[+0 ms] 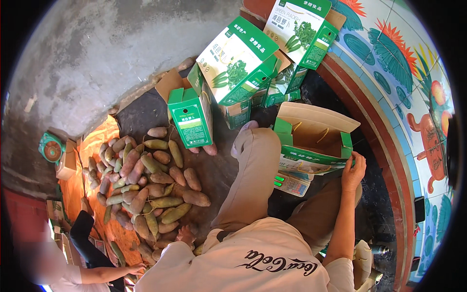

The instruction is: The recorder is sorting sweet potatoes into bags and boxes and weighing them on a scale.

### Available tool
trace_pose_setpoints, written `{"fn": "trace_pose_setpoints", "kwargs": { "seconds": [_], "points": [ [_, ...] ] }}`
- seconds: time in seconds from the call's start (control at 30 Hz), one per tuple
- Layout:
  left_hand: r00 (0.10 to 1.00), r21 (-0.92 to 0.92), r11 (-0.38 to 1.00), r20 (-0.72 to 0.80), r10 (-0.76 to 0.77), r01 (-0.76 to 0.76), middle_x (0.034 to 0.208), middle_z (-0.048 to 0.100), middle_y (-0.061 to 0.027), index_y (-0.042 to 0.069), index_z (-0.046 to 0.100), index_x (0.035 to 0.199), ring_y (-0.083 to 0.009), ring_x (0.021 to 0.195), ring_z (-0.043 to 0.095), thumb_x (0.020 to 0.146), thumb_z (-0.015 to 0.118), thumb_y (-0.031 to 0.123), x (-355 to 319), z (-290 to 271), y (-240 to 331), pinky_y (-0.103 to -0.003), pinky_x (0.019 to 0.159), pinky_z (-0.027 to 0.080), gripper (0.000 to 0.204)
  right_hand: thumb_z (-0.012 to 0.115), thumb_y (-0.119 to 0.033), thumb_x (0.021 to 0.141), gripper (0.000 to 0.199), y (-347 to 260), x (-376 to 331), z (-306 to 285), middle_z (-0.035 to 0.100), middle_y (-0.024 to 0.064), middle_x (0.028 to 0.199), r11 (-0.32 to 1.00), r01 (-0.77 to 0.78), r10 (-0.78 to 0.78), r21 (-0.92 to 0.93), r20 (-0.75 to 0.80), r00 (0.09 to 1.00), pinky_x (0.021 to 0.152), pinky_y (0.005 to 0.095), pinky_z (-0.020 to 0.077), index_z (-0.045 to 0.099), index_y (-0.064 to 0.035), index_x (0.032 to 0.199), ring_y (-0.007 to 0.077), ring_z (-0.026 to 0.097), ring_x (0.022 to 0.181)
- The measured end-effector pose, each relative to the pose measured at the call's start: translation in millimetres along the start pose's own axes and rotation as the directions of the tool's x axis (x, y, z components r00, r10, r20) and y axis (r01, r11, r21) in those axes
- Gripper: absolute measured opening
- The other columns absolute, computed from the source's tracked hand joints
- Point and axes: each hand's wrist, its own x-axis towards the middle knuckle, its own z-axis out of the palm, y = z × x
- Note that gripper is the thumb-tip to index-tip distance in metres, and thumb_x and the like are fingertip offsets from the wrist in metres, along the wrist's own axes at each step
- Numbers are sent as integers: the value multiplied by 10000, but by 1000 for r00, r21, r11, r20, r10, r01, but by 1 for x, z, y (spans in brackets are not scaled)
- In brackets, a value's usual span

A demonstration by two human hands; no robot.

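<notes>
An open green-and-white carton with brown flaps and yellow cord handles rests on a digital scale with a lit green display. My right hand is closed on the carton's right edge, its fingers around the rim. To the left lies a big heap of long green and pinkish-brown radishes, some with thin root tails. Low at the heap's near edge is my left hand, partly hidden by my sleeve; its fingers are too unclear to show whether they grip a radish.
Several green-and-white cartons stand stacked ahead; a smaller one is beside the heap. A co-worker's hand reaches in at lower left. An orange sheet lies under the heap. A green dial scale stands by the wall.
</notes>
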Motion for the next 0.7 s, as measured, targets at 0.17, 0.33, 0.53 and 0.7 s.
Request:
{"fn": "trace_pose_setpoints", "kwargs": {
  "seconds": [0.17, 0.33, 0.53, 0.7],
  "points": [
    [991, 163, 977, 7, 137, -136, 1437, 241, -20, 212, 266, 1381, -244, 1331, 232, 694, 729, 358, 17, 4, 17, -452, 1030, 321, 841, 560, -12, 789, 155, -5, 1, 0, 585, 99, 904, 999, 10, -10, -34, 10, 1000, 759, 375, 431, 572, -40, 941, 288, 554, 852],
    [985, 104, 980, 21, 169, -170, 1445, 236, -15, 213, 304, 1362, -251, 1346, 205, 702, 722, 305, 25, 5, 26, -509, 1040, 277, 786, 558, -6, 783, 157, -11, 2, -1, 579, 113, 899, 1000, 0, 0, -9, 31, 1000, 752, 383, 430, 574, -35, 937, 303, 550, 851],
    [982, 187, 965, 87, 168, -182, 1434, 258, -33, 198, 339, 1349, -257, 1340, 205, 727, 687, 371, 36, -1, 29, -532, 1029, 276, 733, 553, 0, 778, 164, -9, 1, -2, 572, 118, 888, 999, -4, 7, -44, 66, 998, 739, 388, 428, 570, -35, 938, 309, 545, 838],
    [980, 185, 963, 62, 189, -197, 1410, 292, -49, 191, 361, 1333, -272, 1323, 242, 729, 681, 344, 41, 0, 26, -531, 1023, 283, 701, 560, -7, 760, 180, -14, 3, -1, 568, 118, 887, 999, 33, -30, -28, 86, 996, 748, 396, 420, 568, -36, 937, 314, 536, 847]
  ]
}}
